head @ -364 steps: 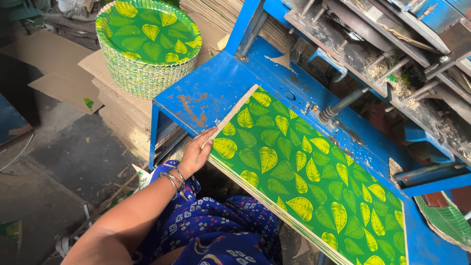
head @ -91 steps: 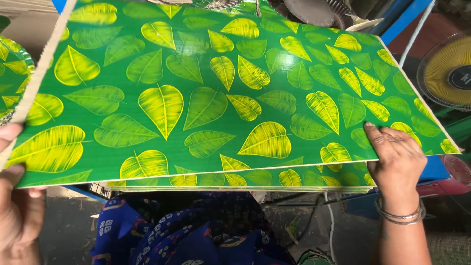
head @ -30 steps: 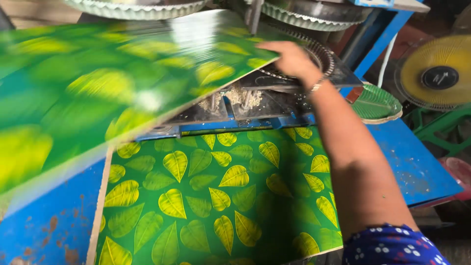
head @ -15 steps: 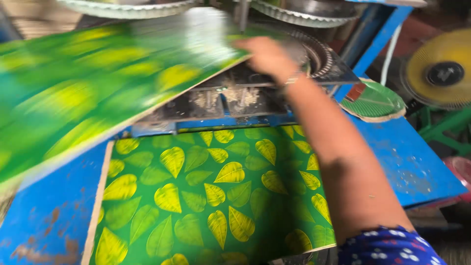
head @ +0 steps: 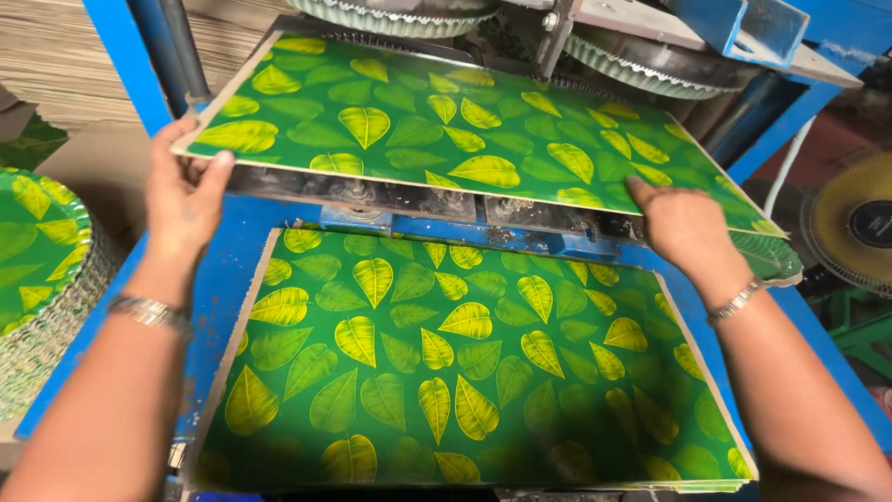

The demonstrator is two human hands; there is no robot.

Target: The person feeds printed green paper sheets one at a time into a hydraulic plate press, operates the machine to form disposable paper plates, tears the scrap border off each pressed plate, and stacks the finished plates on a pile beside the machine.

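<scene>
On the blue bench (head: 223, 279) a leaf-print stack (head: 465, 372) is lying ready. Beyond it, the left hand (head: 186, 200) and right hand (head: 683, 223) are pinching a sheet (head: 465, 139) by its near edge, keeping it level under the press dies (head: 641, 60).

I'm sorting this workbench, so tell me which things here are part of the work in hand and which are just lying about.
In use:
- upper leaf-print sheet, held by left hand and right hand
- press dies above it
- sheet stack on the blue table

Lying about:
- finished plates, far left
- fan, far right
</scene>
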